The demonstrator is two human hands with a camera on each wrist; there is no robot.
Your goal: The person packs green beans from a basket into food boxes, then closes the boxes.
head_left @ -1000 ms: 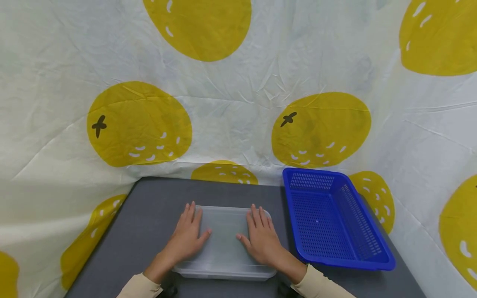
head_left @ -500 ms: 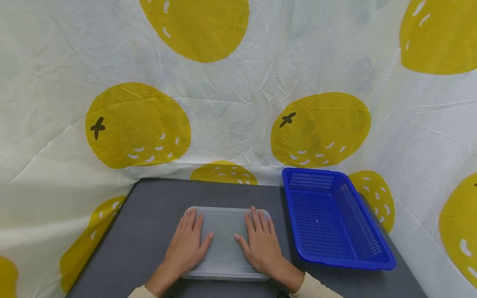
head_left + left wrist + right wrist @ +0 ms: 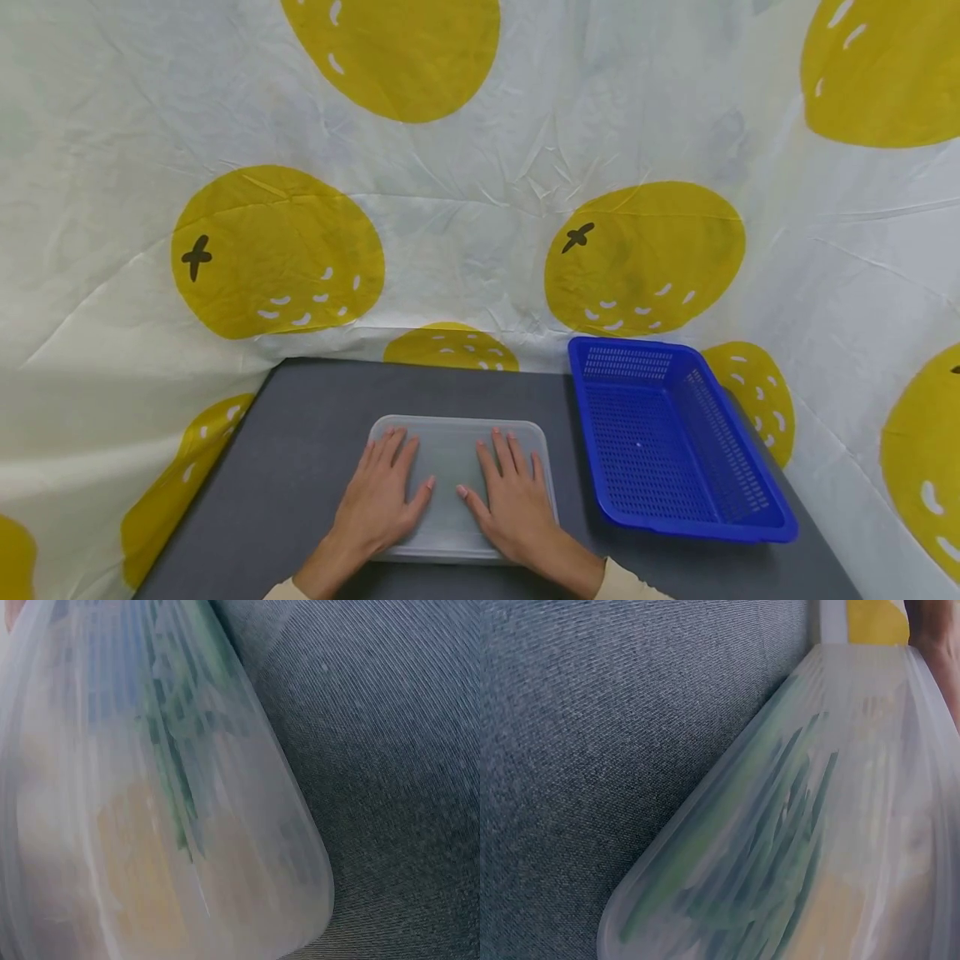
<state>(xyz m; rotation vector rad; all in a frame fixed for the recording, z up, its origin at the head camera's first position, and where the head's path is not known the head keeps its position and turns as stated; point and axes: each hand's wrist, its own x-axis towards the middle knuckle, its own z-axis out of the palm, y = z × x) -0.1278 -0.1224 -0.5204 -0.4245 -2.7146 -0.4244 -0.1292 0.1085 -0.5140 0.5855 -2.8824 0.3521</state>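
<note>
A translucent plastic food container (image 3: pixel 442 500) with its lid on lies on the dark grey table in front of me. My left hand (image 3: pixel 378 496) rests on the left part of the lid, fingers straight and pointing away. On the lid's right part lies my right hand (image 3: pixel 513 500), its fingers also straight and its thumb turned inward. Through the container's cloudy side wall (image 3: pixel 247 847) in the left wrist view, green strips and yellowish-beige patches show blurred. Long green stalks (image 3: pixel 795 817) show through the wall in the right wrist view.
A blue perforated plastic basket (image 3: pixel 652 442) stands on the grey table (image 3: pixel 300 433) to the right of the container. Behind the table hangs a white cloth (image 3: pixel 465 250) printed with yellow fruit, which also runs along both sides.
Both hands have slid inward and nearer to me on the lid, the right hand farther from its right edge. The container's near edge has shifted slightly in view. The basket stays put.
</note>
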